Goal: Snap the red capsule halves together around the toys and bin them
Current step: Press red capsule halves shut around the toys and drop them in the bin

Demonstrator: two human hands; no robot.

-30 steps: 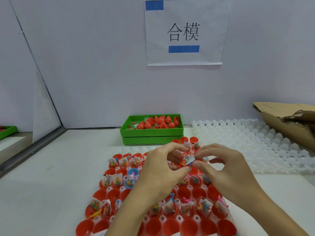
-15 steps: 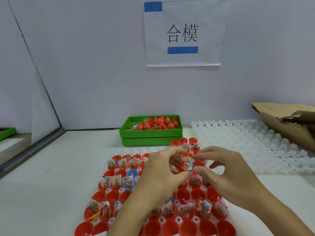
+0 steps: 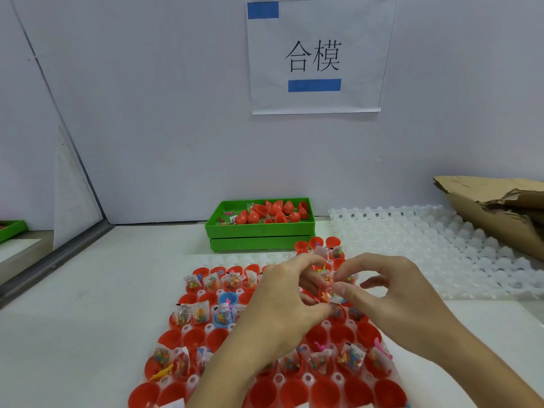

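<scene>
Where white table (image 3: 88, 334) meets wall (image 3: 147, 113); both hands (image 3: 282, 301) (image 3: 391, 298) apparently pinching toy packet (image 3: 329, 293).

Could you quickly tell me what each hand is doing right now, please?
Left hand: fingers curled, gripping the red capsule half.
Right hand: thumb and forefinger pinching the small toy packet at that capsule.
</scene>
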